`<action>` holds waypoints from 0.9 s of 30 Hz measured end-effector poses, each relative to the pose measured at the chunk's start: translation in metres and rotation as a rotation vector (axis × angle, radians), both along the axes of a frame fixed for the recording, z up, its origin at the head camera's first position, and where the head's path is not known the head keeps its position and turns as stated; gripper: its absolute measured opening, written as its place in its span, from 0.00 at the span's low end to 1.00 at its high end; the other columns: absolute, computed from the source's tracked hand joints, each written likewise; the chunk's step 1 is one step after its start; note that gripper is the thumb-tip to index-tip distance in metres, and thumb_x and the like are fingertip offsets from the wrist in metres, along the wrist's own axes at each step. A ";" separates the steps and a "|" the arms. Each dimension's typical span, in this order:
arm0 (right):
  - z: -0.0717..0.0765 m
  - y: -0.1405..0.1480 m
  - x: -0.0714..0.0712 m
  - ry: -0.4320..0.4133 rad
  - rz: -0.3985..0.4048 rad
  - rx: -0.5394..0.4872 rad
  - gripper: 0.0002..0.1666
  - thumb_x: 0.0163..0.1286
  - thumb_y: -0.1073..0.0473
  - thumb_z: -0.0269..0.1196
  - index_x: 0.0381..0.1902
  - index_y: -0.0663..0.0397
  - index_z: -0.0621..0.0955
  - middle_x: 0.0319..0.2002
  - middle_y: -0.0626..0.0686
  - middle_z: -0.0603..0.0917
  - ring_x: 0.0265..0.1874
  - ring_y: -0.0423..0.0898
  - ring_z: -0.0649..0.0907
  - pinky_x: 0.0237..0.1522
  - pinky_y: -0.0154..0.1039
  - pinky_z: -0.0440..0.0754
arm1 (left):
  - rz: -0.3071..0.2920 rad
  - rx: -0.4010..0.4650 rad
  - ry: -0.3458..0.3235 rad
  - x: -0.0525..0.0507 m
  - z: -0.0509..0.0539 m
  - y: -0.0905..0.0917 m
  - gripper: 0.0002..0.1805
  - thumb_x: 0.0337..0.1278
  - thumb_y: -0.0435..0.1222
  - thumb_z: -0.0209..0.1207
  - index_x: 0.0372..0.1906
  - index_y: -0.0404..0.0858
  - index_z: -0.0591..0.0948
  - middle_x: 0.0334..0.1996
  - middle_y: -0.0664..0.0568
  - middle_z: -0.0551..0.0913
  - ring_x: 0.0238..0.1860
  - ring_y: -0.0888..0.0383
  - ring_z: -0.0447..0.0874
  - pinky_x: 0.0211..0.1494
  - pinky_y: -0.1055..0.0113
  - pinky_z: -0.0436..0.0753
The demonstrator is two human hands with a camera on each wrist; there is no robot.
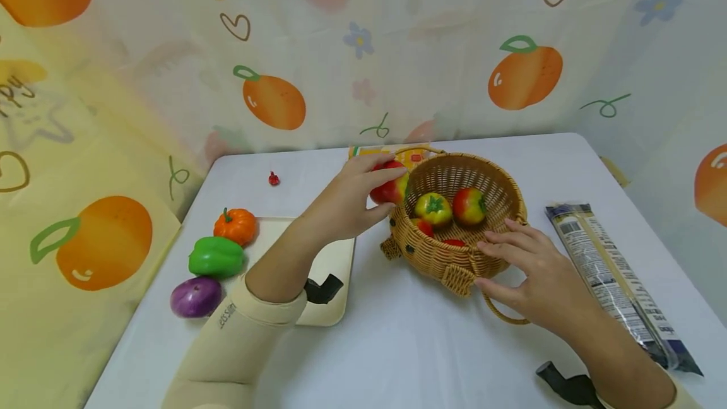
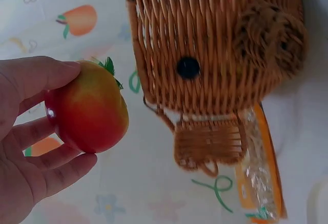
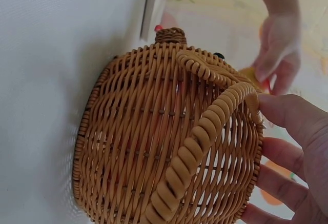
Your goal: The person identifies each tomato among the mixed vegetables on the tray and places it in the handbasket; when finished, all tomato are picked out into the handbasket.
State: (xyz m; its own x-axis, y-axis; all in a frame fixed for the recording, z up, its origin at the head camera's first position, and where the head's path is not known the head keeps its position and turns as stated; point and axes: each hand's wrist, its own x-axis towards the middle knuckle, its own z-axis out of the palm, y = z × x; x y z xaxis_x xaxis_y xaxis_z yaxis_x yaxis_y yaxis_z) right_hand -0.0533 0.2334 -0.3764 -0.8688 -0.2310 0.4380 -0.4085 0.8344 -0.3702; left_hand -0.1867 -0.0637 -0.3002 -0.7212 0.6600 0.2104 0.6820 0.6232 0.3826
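My left hand [image 1: 363, 197] holds a toy tomato [image 2: 89, 108], red and yellow with green leaves, between thumb and fingers. It is beside the left rim of a wicker basket [image 1: 431, 260] with an animal face. Inside the basket lie a yellow-green tomato [image 1: 433, 209], a red-yellow tomato [image 1: 469, 206] and other red pieces, partly hidden by the wall. My right hand [image 1: 531, 270] touches the basket's near right rim with fairly straight fingers. In the right wrist view, its thumb lies at the base of the wicker handle [image 3: 189, 152].
On the left, a cream tray [image 1: 335, 270] has an orange pumpkin [image 1: 235, 226], a green bell pepper [image 1: 216, 257] and a round purple vegetable [image 1: 195, 297] along its left side. A small red object [image 1: 274, 178] lies behind. A long packet [image 1: 610, 276] lies at right; a yellow packet [image 1: 360, 151] sits behind the basket.
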 end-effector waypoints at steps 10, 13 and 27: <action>-0.002 -0.001 0.000 0.049 0.025 0.007 0.31 0.46 0.48 0.83 0.51 0.45 0.90 0.52 0.50 0.88 0.66 0.59 0.77 0.59 0.66 0.78 | -0.111 -0.087 0.014 0.003 -0.015 0.047 0.29 0.64 0.39 0.67 0.70 0.48 0.77 0.75 0.49 0.68 0.75 0.46 0.63 0.73 0.56 0.74; -0.003 -0.001 0.000 0.060 0.029 0.008 0.31 0.46 0.47 0.83 0.51 0.45 0.90 0.52 0.50 0.88 0.65 0.59 0.77 0.58 0.66 0.78 | -0.143 -0.122 -0.003 0.003 -0.021 0.059 0.29 0.65 0.41 0.66 0.71 0.49 0.76 0.75 0.49 0.68 0.75 0.46 0.64 0.73 0.56 0.73; -0.002 0.001 -0.001 0.085 0.027 0.002 0.36 0.62 0.25 0.64 0.51 0.45 0.89 0.53 0.51 0.88 0.65 0.59 0.77 0.61 0.61 0.78 | -0.153 -0.228 -0.061 -0.007 -0.033 0.083 0.31 0.67 0.48 0.64 0.74 0.51 0.73 0.76 0.50 0.66 0.74 0.48 0.64 0.73 0.55 0.74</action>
